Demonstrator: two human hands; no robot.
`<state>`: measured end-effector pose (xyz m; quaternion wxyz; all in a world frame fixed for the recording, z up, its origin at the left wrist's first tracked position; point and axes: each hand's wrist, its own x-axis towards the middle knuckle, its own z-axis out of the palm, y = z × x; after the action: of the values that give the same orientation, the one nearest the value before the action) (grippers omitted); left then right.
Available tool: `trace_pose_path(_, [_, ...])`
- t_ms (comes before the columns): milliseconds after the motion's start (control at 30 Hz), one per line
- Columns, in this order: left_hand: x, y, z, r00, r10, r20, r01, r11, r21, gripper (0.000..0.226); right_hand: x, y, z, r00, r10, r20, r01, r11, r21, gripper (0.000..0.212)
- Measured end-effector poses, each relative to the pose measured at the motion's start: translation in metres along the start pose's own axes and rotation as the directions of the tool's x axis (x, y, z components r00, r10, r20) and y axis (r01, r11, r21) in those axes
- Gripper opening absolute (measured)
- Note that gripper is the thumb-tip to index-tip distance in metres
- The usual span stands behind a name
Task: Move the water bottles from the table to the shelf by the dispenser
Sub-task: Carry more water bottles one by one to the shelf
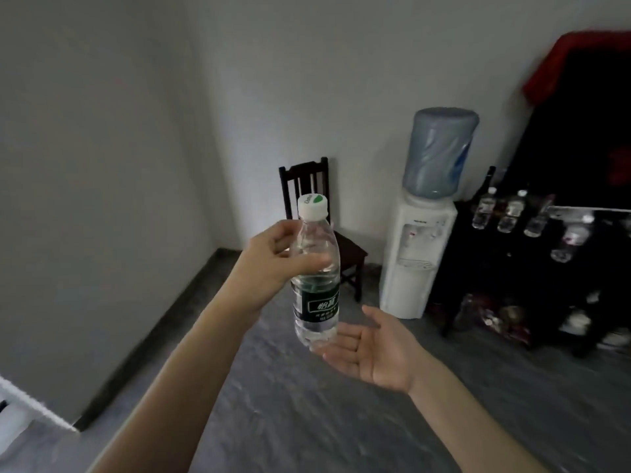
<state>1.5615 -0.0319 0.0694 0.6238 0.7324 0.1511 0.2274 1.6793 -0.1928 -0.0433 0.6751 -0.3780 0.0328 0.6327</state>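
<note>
Your left hand [273,257] grips the water bottle [316,278] upright by its shoulder. Your right hand [372,349] lies open, palm up, empty, just under the bottle's base.

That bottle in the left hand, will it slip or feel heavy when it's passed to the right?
The bottle looks full, so probably fairly heavy for its size. Its smooth clear plastic may slip; the left hand pinches only the upper part. The open right hand is near its base.

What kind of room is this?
Probably a plain room in a home or small office: a water dispenser stands by the wall, a dark shelf beside it holds bottles, and a wooden chair sits in the corner.
</note>
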Motion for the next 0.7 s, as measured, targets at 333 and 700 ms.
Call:
trace_pose_path(333, [0.057,0.0,0.105,0.947,0.035,0.319,-0.008,0.996,-0.086,0.065,-0.059,-0.033,-0.072,0.958,-0.205,-0.198,0.228,0.969,0.099,0.072])
trace_pose_path(700, [0.119,0.003,0.259,0.873,0.083,0.48,-0.069,0.997,-0.047,0.061,-0.126,-0.106,-0.171,0.91,-0.306,-0.279,0.351,0.927,0.132,0.071])
